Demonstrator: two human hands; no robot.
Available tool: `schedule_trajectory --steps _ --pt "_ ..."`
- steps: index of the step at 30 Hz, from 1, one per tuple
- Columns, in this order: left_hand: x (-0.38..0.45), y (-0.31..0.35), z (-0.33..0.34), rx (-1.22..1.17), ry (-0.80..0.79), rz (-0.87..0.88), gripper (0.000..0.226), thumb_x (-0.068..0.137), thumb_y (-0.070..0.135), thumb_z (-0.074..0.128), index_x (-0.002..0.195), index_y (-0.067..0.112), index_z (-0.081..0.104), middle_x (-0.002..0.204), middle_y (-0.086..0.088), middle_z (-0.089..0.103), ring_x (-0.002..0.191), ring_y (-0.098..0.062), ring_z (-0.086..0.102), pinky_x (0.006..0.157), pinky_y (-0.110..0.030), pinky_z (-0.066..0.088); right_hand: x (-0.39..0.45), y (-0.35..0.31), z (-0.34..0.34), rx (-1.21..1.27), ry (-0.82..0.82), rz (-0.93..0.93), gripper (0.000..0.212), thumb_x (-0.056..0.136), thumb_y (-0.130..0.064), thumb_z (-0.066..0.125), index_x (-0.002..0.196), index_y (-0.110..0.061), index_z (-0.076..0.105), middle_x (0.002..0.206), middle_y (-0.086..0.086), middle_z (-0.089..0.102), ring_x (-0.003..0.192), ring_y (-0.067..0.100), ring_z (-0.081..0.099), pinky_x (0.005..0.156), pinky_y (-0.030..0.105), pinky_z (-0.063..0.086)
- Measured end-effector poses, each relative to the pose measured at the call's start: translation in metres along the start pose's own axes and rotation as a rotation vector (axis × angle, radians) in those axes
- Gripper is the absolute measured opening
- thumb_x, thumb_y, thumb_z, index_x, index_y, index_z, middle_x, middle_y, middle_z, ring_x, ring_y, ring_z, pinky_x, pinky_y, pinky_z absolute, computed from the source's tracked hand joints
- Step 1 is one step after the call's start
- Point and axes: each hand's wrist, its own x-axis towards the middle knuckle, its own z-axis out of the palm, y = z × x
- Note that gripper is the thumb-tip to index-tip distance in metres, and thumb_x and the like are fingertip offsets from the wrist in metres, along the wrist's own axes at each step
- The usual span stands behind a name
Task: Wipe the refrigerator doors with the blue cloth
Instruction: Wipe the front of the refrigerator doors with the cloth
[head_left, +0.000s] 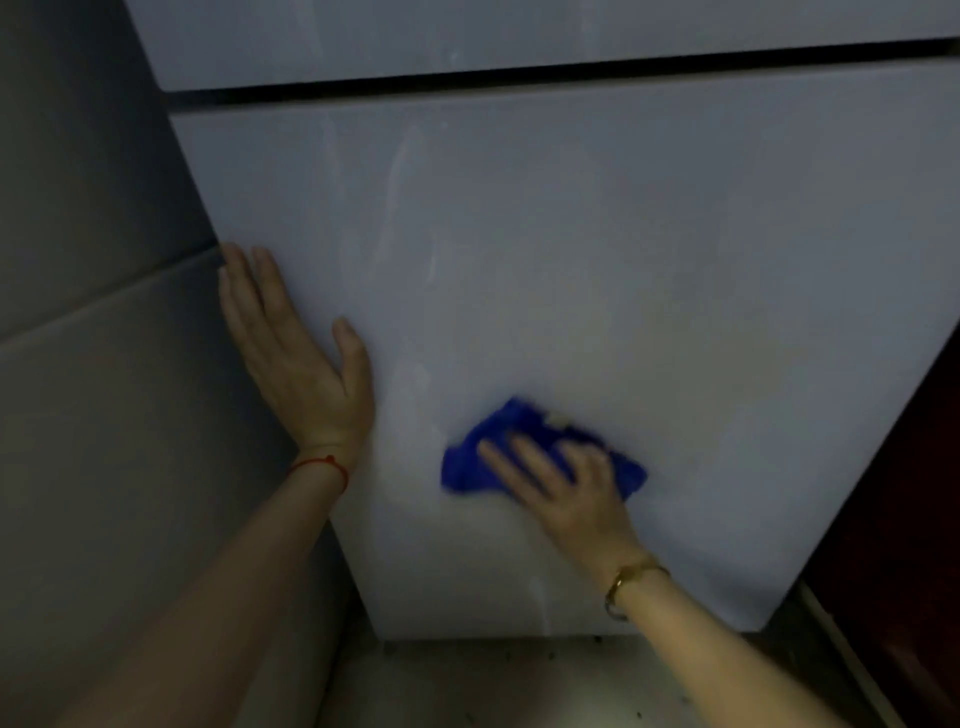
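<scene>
The pale grey lower refrigerator door (597, 249) fills most of the view, with faint streaks on it. A dark gap separates it from the upper door (467, 36). My right hand (566, 493) presses a crumpled blue cloth (478, 457) flat against the lower part of this door, fingers spread over the cloth. The cloth is blurred. My left hand (296, 358) lies flat and open on the door's left edge, holding nothing. A red string circles my left wrist and a gold bracelet my right.
A grey tiled wall (93, 312) stands close on the left of the refrigerator. A dark reddish-brown cabinet or door (904, 493) borders it on the right. Light floor (493, 686) with small specks shows below the door.
</scene>
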Motion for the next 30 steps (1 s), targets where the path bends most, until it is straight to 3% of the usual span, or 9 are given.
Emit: schedule_trajectory --steps 3,5,10,14,16,21,25,27,30 --pt "0.001 -0.002 0.0 -0.005 -0.008 0.004 0.067 0.093 0.021 0.048 0.15 -0.007 0.026 0.158 -0.027 0.022 0.149 -0.036 0.02 0.127 -0.034 0.009 -0.047 -0.028 0.008 0.01 -0.175 -0.261 0.076 0.084 -0.006 0.046 0.15 -0.027 0.016 0.14 -0.008 0.038 0.093 0.024 0.044 0.079 0.037 0.054" --pt "0.0 -0.002 0.0 -0.015 -0.014 0.002 0.067 0.094 0.023 0.047 0.15 -0.006 0.025 0.159 -0.027 0.022 0.15 -0.036 0.019 0.126 -0.034 0.009 -0.073 -0.014 0.006 -0.009 -0.208 -0.247 0.089 0.077 -0.011 0.05 0.153 -0.024 0.006 0.142 -0.007 0.035 0.089 0.026 0.044 0.083 0.041 0.045" --pt "-0.001 -0.002 0.002 0.011 -0.007 -0.005 0.066 0.096 0.026 0.043 0.151 -0.005 0.025 0.159 -0.025 0.021 0.15 -0.036 0.019 0.126 -0.043 0.014 -0.039 0.071 -0.029 0.007 -0.031 0.24 0.073 0.089 -0.001 0.048 0.149 -0.035 0.023 0.142 0.005 0.037 0.095 0.034 0.045 0.086 0.047 0.046" --pt "-0.001 -0.002 0.002 0.01 -0.012 -0.005 0.066 0.095 0.024 0.045 0.151 -0.005 0.025 0.159 -0.026 0.022 0.15 -0.036 0.019 0.125 -0.048 0.016 0.063 0.092 -0.034 0.129 0.254 0.65 0.05 0.097 -0.008 0.054 0.143 -0.023 0.043 0.14 0.012 0.041 0.107 0.035 0.049 0.099 0.038 0.034" --pt "-0.001 -0.003 0.002 0.006 -0.016 -0.002 0.067 0.094 0.023 0.045 0.151 -0.005 0.024 0.159 -0.025 0.021 0.15 -0.036 0.019 0.126 -0.047 0.015 0.09 0.066 -0.029 0.08 0.255 0.596 0.051 0.096 -0.008 0.054 0.142 -0.025 0.042 0.142 0.006 0.039 0.1 0.033 0.05 0.095 0.038 0.036" --pt "-0.001 -0.005 0.002 -0.016 -0.031 0.002 0.068 0.093 0.023 0.045 0.151 -0.005 0.024 0.159 -0.026 0.02 0.15 -0.037 0.018 0.126 -0.048 0.015 0.049 0.037 -0.019 0.016 0.024 0.111 0.052 0.097 -0.015 0.053 0.143 -0.034 0.038 0.144 -0.004 0.037 0.094 0.026 0.046 0.082 0.041 0.043" --pt "-0.001 -0.006 0.004 0.008 -0.027 -0.007 0.068 0.095 0.028 0.04 0.151 -0.005 0.023 0.159 -0.026 0.02 0.15 -0.036 0.018 0.123 -0.053 0.018 0.056 0.099 -0.041 0.123 0.202 0.614 0.047 0.099 -0.01 0.046 0.143 -0.025 0.041 0.143 0.011 0.039 0.118 0.034 0.046 0.103 0.045 0.037" --pt "-0.001 -0.005 0.005 0.013 -0.031 -0.01 0.068 0.095 0.029 0.039 0.152 -0.005 0.022 0.159 -0.026 0.02 0.15 -0.035 0.017 0.123 -0.054 0.017 0.094 0.12 -0.048 0.169 0.378 0.848 0.04 0.101 -0.017 0.047 0.141 -0.016 0.047 0.141 0.015 0.043 0.128 0.024 0.039 0.11 0.034 0.028" --pt "-0.001 -0.007 0.005 0.014 -0.035 -0.007 0.068 0.095 0.027 0.041 0.152 -0.005 0.022 0.16 -0.026 0.019 0.151 -0.035 0.016 0.123 -0.055 0.017 0.142 0.108 -0.047 0.11 0.447 0.929 0.038 0.102 -0.023 0.044 0.14 -0.02 0.048 0.141 0.009 0.047 0.122 0.02 0.043 0.102 0.025 0.026"
